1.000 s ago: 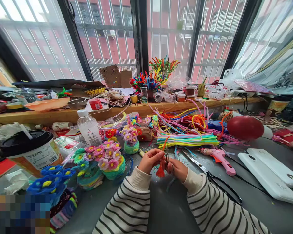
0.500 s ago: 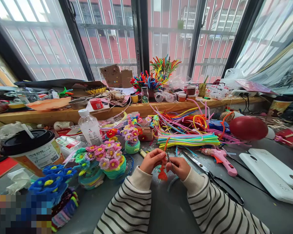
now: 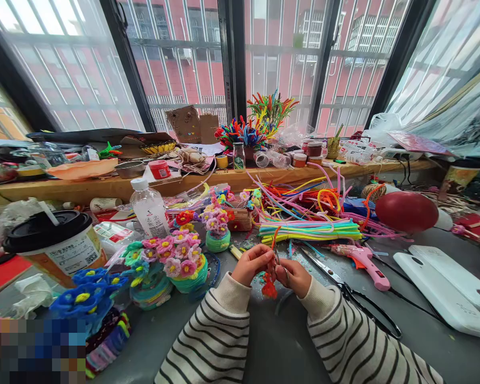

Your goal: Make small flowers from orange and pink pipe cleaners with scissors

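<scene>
With the hands as the centre of the clock, the cup [image 3: 66, 250] and the blue flowers [image 3: 70, 305] are toward 9 o'clock. The pink flowers [image 3: 182, 253], also at 9, stand near the left sleeve [image 3: 212, 330], so this side has little room. The left hand [image 3: 251, 265] is pinching the orange piece [image 3: 269, 289], which hangs between both hands. Beside it, the right hand [image 3: 298, 277] is gripping the small scissors [image 3: 277, 256]; I cannot tell whether the blades touch it. Toward 6 o'clock, the surface [image 3: 278, 341] gives a free strip between the sleeves. The stems [image 3: 310, 230] lie at 1, the large scissors [image 3: 324, 270] and the glue gun [image 3: 370, 266] around 3, and the white slabs [image 3: 440, 298] reach the view's right edge.
</scene>
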A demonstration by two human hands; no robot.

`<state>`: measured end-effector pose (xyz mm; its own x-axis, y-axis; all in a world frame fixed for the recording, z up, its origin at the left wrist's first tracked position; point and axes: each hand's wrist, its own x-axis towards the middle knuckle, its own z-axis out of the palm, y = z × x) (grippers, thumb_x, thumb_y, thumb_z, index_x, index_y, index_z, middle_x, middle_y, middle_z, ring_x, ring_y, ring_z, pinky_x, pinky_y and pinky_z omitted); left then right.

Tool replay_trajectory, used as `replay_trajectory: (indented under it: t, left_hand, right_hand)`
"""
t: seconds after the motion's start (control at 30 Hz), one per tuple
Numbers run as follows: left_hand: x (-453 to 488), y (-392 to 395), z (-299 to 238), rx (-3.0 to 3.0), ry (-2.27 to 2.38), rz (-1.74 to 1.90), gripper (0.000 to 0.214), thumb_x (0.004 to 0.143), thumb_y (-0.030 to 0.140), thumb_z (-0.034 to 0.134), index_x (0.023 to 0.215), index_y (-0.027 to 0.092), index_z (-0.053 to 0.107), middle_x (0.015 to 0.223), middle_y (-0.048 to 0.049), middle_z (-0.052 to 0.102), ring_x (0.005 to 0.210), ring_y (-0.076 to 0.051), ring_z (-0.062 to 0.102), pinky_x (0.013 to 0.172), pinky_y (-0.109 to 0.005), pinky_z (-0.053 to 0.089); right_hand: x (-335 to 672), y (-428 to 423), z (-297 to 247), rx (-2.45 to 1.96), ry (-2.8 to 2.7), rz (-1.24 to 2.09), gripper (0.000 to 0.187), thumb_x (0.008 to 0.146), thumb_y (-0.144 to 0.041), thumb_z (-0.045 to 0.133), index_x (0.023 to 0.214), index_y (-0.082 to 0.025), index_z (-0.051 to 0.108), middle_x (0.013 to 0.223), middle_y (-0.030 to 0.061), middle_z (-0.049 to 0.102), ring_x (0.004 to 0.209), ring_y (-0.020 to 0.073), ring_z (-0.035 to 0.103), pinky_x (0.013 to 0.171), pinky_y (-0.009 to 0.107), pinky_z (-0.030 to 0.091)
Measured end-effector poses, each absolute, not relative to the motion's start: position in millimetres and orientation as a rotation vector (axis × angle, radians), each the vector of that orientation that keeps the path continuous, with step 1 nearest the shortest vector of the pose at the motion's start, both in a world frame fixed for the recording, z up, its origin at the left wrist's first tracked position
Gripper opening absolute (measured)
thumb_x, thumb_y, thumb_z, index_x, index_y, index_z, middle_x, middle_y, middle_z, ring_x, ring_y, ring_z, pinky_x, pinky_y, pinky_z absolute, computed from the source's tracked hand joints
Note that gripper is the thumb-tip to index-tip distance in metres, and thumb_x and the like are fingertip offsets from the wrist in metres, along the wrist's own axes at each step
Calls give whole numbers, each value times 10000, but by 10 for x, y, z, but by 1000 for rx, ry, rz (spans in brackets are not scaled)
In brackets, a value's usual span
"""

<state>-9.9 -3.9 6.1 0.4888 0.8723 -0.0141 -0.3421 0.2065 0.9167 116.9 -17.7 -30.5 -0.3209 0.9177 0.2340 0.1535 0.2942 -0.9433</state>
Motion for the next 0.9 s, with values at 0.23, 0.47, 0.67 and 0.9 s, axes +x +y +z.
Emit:
replay_trajectory:
  t: [0.23, 0.47, 0.67, 0.9]
  left_hand:
    - [-115, 1, 10, 1051, 608, 923, 192, 563, 290, 589, 606, 136, 483, 524, 22, 509, 473, -58, 457, 474, -176, 350]
    - [-108, -11, 27, 1091, 685, 994, 169, 601, 275, 558, 603, 130, 472, 512, 33, 486, 463, -43, 431, 469, -164, 338]
    - [-111, 3, 29, 1208, 680, 1048, 173, 613, 281, 543, 605, 133, 454, 493, 41, 464, 449, -49, 411, 461, -180, 323]
    - [-114, -20, 47, 1313, 635, 1111, 154, 646, 267, 512, 619, 126, 454, 510, 40, 448, 481, -51, 397, 481, -184, 314]
  right_hand:
    - [1189, -160, -289, -1055, -1841, 888, 414, 689, -505, 348, 527, -148, 480, 462, -25, 378, 453, 78, 332, 425, 197, 255]
    - [1202, -135, -284, -1108, -1867, 862, 414, 664, -490, 399, 426, -151, 414, 409, -44, 315, 411, 64, 274, 399, 200, 202]
    - [1216, -157, -228, -1045, -1803, 1104, 390, 626, -502, 445, 475, -143, 471, 378, -64, 275, 358, 39, 237, 353, 187, 158]
    - [1285, -151, -192, -883, -1585, 1714, 434, 522, -537, 522, 623, -115, 508, 381, -69, 389, 286, 25, 322, 283, 154, 213]
